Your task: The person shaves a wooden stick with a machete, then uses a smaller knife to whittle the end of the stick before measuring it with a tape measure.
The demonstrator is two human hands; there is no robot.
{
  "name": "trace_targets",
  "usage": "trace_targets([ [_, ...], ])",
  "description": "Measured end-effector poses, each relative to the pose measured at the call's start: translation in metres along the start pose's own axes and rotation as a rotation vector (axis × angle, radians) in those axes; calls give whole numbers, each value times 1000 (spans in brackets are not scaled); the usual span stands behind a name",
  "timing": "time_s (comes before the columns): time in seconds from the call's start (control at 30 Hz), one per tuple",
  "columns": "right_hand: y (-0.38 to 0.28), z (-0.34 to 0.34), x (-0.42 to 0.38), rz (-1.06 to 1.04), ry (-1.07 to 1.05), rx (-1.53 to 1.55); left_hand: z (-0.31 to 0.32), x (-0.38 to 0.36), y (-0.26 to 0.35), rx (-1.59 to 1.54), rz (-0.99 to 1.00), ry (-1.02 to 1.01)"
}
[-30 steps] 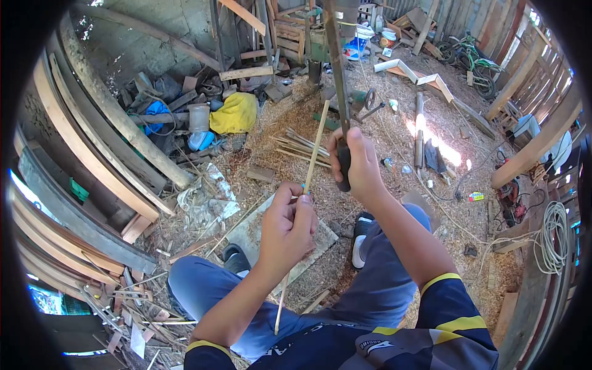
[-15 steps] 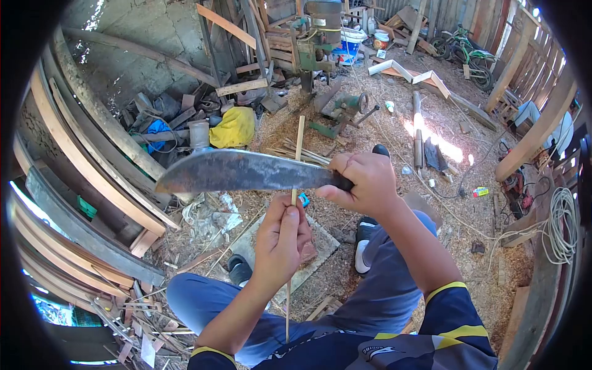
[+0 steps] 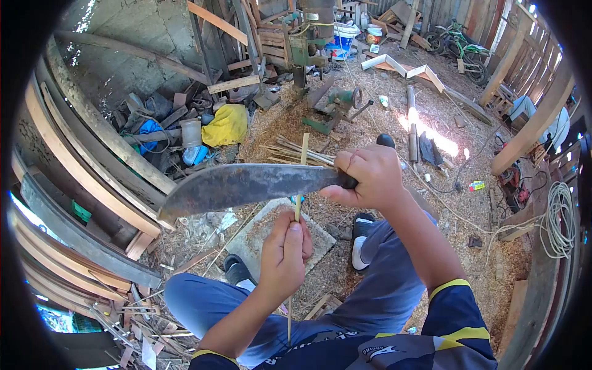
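Observation:
My right hand (image 3: 369, 176) grips the black handle of a large rusty knife (image 3: 240, 185), whose wide blade lies level and points left. My left hand (image 3: 285, 253) pinches a thin bamboo stick (image 3: 296, 209) that stands upright. The stick passes behind the blade, with its tip showing above it near the hand on the handle. The lower end of the stick runs down past my wrist over my blue trousers. A bundle of similar thin sticks (image 3: 296, 154) lies on the sawdust floor beyond the knife.
A flat board (image 3: 256, 231) lies by my feet on the sawdust. Long planks (image 3: 105, 123) lean at the left beside a yellow cloth (image 3: 227, 124) and junk. A green machine (image 3: 336, 102) stands ahead, a coiled cable (image 3: 558, 216) hangs right, and a bicycle (image 3: 459, 40) is far back.
A second ago the knife stood upright in my right hand. It has swung down to lie level across the stick, then dropped slightly. My left hand slid lower on the stick.

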State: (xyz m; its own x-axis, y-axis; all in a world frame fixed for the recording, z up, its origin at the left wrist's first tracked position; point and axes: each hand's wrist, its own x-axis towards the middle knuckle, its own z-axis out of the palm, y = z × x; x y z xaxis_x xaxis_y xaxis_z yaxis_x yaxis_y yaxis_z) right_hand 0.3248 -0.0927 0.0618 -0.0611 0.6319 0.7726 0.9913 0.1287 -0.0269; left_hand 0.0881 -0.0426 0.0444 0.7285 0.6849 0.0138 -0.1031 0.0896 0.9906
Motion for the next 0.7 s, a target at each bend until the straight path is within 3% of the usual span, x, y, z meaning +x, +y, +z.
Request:
trace_targets([
  [0.1, 2, 3, 3, -24, -10, 34, -5, -2, -1, 68, 28, -9],
  [0.2, 19, 6, 7, 107, -19, -134, -9, -3, -2, -39, -44, -21],
  [0.3, 42, 1, 14, 476, 7, -50, -18, -2, -5, -250, -78, -58],
  [0.4, 24, 9, 6, 349, 26, 74, -25, 3, -9, -249, -39, -80],
  [0.5, -10, 21, 6, 64, 4, 122, -23, 3, 4, -230, -94, 12],
  [0.6, -27, 33, 4, -54, -67, 161, -23, 3, -6, -221, -6, 115],
  [0.7, -35, 43, 4, -90, -36, 210, -30, -3, -4, -213, -37, 71],
])
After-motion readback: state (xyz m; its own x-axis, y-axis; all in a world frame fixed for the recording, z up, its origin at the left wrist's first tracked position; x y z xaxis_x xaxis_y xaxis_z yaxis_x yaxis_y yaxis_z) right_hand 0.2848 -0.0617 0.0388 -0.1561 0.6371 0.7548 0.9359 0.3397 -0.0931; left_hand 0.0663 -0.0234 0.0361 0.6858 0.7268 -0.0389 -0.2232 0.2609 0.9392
